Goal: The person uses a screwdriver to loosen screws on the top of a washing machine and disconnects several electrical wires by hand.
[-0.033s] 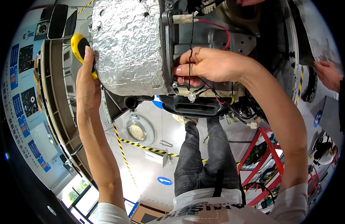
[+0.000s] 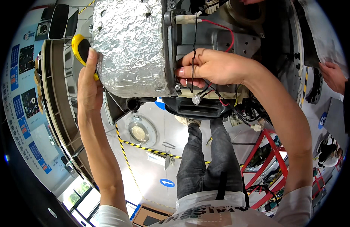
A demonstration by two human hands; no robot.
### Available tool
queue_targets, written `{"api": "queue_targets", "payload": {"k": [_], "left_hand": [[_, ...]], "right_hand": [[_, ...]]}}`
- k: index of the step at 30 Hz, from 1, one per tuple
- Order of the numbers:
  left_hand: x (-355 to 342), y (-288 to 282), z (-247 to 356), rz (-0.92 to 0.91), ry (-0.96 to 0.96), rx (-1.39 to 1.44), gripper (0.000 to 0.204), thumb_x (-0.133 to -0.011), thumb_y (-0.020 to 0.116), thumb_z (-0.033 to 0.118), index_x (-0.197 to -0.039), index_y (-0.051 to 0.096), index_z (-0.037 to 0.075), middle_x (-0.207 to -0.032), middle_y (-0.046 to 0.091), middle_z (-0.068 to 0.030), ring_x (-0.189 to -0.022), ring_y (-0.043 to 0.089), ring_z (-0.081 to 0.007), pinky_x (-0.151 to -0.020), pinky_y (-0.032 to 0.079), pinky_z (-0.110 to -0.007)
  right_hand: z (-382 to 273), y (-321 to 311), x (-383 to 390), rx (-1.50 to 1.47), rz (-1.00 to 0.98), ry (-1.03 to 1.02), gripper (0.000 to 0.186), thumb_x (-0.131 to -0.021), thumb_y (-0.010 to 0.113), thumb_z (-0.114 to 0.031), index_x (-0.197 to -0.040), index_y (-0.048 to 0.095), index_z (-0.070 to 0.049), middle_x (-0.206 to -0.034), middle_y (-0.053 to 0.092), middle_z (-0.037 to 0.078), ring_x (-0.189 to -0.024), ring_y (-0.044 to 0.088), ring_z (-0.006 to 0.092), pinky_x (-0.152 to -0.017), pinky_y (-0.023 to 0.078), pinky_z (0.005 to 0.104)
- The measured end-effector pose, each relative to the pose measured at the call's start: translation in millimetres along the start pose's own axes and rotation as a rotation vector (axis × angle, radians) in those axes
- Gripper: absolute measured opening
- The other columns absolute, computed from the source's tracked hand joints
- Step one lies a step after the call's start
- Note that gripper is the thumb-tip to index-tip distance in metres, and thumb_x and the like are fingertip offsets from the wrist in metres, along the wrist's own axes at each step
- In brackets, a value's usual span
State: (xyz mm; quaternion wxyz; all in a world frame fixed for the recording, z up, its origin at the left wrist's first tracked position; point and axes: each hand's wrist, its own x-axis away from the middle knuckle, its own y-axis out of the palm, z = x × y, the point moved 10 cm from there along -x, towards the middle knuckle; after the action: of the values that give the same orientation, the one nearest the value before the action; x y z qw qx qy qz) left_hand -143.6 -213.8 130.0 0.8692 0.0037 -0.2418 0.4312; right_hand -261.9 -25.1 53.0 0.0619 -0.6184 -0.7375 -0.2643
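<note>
Yellow-black tool (image 2: 82, 49) being clasped by left hand (image 2: 90, 81) beside foil-covered drum (image 2: 131, 49); right hand's (image 2: 214, 67) grip being hidden, cannot tell; crossing black wire (image 2: 194, 38) possibly being snagged by hand's withdrawal

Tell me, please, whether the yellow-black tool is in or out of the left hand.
In: the left hand holds the yellow-black tool, thumb against it.

Wall panels (image 2: 20, 116) and shirt (image 2: 199, 215) bear lettering, blue floor discs (image 2: 167, 183) numerals.

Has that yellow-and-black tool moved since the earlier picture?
No, not visibly: the yellow-and-black tool, held in the left hand, stays beside the left edge of the foil-covered cylinder.
</note>
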Motion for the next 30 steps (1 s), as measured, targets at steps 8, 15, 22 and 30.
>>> {"api": "queue_targets", "payload": {"k": [8,15,22,30], "left_hand": [[-4,9,-7,-0.091,0.051,0.211,0.052,-0.092,0.056,0.039,-0.129,0.049,0.004,-0.12,0.06,-0.0098,-0.105,0.061,-0.0202,-0.092,0.048,-0.033],[-5,2,-10,-0.038,0.081,0.248,0.054,-0.09,0.058,0.042,-0.129,0.05,0.007,-0.119,0.06,-0.009,-0.105,0.062,-0.0196,-0.092,0.049,-0.034],[-6,0,-10,-0.031,0.078,0.249,0.052,-0.09,0.058,0.042,-0.127,0.05,0.007,-0.118,0.061,-0.0081,-0.103,0.063,-0.0189,-0.091,0.051,-0.034],[-4,11,-4,-0.086,0.106,0.226,0.053,-0.091,0.056,0.043,-0.129,0.048,0.007,-0.118,0.061,-0.0085,-0.102,0.063,-0.0189,-0.089,0.052,-0.034]], "right_hand": [[-4,-1,1,-0.059,0.181,-0.279,0.027,-0.092,0.055,-0.023,-0.087,0.064,0.002,-0.068,0.059,0.005,-0.064,0.049,0.0127,-0.063,0.041,0.0313],[-5,-3,0,-0.097,0.253,-0.325,0.026,-0.085,0.058,-0.018,-0.075,0.06,0.006,-0.057,0.048,0.011,-0.056,0.042,0.0137,-0.055,0.038,0.0321],[-9,-3,9,-0.096,0.253,-0.285,0.026,-0.086,0.059,-0.018,-0.077,0.062,0.006,-0.059,0.053,0.008,-0.058,0.044,0.0108,-0.056,0.039,0.0305],[-4,-3,10,-0.095,0.267,-0.263,0.025,-0.091,0.058,-0.016,-0.072,0.057,-0.001,-0.061,0.048,-0.005,-0.058,0.04,0.0019,-0.052,0.034,0.0231]]}}
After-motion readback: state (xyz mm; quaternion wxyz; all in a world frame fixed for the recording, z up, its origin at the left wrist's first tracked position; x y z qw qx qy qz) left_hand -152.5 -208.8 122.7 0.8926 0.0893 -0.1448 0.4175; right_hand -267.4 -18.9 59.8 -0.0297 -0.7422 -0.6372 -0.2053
